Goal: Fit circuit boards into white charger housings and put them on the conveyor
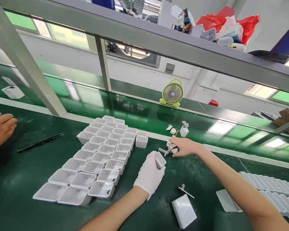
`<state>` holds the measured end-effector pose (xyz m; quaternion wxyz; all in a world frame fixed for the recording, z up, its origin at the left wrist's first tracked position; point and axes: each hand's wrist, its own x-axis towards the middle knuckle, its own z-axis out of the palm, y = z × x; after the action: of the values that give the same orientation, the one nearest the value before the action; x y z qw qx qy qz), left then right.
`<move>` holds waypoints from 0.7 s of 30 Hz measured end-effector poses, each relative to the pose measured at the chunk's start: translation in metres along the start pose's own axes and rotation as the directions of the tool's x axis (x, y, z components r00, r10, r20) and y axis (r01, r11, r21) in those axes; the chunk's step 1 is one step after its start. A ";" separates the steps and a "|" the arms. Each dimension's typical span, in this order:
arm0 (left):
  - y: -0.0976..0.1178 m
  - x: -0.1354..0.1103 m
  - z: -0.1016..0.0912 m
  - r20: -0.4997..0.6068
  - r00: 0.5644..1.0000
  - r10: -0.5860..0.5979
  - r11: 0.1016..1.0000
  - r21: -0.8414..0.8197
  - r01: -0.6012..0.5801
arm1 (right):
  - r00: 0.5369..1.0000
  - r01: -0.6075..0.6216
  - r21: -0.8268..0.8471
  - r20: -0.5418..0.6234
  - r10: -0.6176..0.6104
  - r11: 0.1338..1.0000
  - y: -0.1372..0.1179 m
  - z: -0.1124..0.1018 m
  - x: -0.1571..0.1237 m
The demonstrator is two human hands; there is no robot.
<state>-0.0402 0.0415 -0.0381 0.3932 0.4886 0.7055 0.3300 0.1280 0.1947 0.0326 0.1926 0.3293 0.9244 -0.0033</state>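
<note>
My left hand (pixel 149 173), in a white glove, is closed around a small white plastic box (pixel 160 160) with its open end tilted up. Bare, my right hand (pixel 183 147) reaches past it to small white parts (pixel 171 147). Its fingers are bent onto them, and the fingertips partly cover what they grip. A thin white piece (pixel 163 151) pokes out between the two hands. To the left stand rows of open white boxes (pixel 86 166). In front of my right forearm lies a white box (pixel 184 211) with a small white bracket (pixel 183 190) at its end.
At far left is another person's hand (pixel 1 130), near a black pen-like tool (pixel 40 142). White covers (pixel 267 183) stand in rows at right. A box with a raised flap (pixel 184 130) and loose parts (pixel 174 131) lie at the back. A shelf beam (pixel 144 40) crosses above; a green fan (pixel 172 93) stands behind.
</note>
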 end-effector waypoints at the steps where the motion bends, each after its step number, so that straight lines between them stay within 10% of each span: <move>1: 0.000 0.000 0.000 -0.003 1.000 0.005 1.000 0.001 -0.005 | 1.000 0.002 0.026 0.006 -0.002 1.000 0.000 0.000 -0.001; 8: 0.001 -0.002 -0.004 -0.038 0.993 0.110 0.993 0.044 -0.109 | 0.995 -0.097 0.111 -0.026 0.100 0.989 -0.010 -0.007 0.010; 14: 0.000 -0.016 0.003 -0.162 0.931 0.326 0.939 -0.061 -0.339 | 0.932 -0.140 0.303 -0.280 0.228 0.943 -0.016 -0.035 -0.074; 17: -0.001 -0.029 0.008 -0.100 0.907 0.409 0.869 -0.260 -0.420 | 0.870 0.102 0.695 -0.409 0.274 0.712 -0.035 -0.020 -0.124; 21: -0.003 -0.044 0.004 0.101 0.829 0.550 0.792 -0.378 -0.479 | 0.823 0.240 0.814 -0.460 0.335 0.528 -0.077 0.034 -0.155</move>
<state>-0.0281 -0.0012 -0.0320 0.4362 0.6196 0.4335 0.4879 0.2031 0.0359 0.0476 -0.2752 0.3916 0.8062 -0.3478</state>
